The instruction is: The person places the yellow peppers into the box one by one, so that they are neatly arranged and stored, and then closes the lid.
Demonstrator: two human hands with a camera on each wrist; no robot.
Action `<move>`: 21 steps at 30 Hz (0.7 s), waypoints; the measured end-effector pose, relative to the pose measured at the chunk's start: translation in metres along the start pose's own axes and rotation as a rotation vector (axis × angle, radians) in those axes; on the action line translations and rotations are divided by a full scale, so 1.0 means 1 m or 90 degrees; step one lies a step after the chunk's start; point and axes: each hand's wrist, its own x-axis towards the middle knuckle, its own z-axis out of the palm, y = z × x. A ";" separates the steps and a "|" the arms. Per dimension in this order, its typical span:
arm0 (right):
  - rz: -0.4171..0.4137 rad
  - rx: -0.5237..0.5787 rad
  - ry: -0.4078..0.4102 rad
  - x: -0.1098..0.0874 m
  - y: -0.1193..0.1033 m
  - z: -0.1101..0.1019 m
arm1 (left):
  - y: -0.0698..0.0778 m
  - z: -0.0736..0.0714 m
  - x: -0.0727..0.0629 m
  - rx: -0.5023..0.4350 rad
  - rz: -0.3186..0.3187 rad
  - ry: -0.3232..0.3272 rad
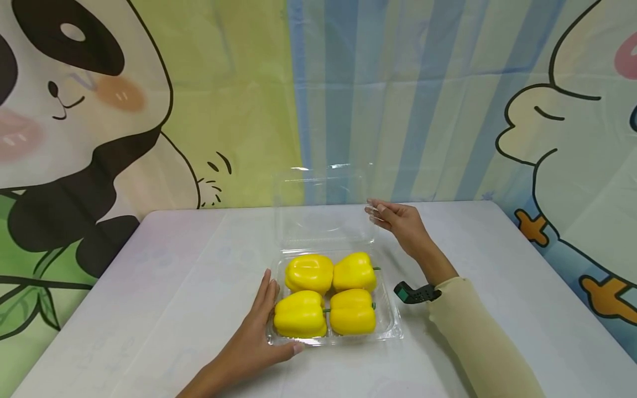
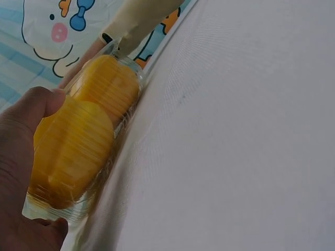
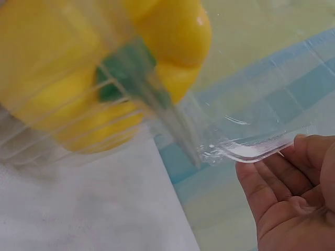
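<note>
A clear plastic clamshell box (image 1: 390,331) holds several yellow bell peppers (image 1: 301,314) with green stems. Its see-through lid (image 1: 323,224) stands raised at the back, hinged to the base. My left hand (image 1: 256,337) rests against the box's front left corner, fingers stretched along the left side and thumb at the front rim. Seen from the left wrist, the thumb (image 2: 49,102) lies at the rim beside the peppers. My right hand (image 1: 400,221) pinches the lid's right edge; in the right wrist view, thumb and fingers (image 3: 256,183) meet at that edge.
The box sits on a white-covered table (image 1: 164,298). Behind it hangs a printed cloth backdrop (image 1: 239,99) with a panda, stripes and a white cartoon animal. A dark band (image 1: 417,293) circles the right wrist, below a pale yellow sleeve (image 1: 478,331).
</note>
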 end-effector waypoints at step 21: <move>0.015 0.006 -0.069 -0.016 -0.046 -0.002 | 0.001 -0.001 0.000 0.003 -0.005 0.001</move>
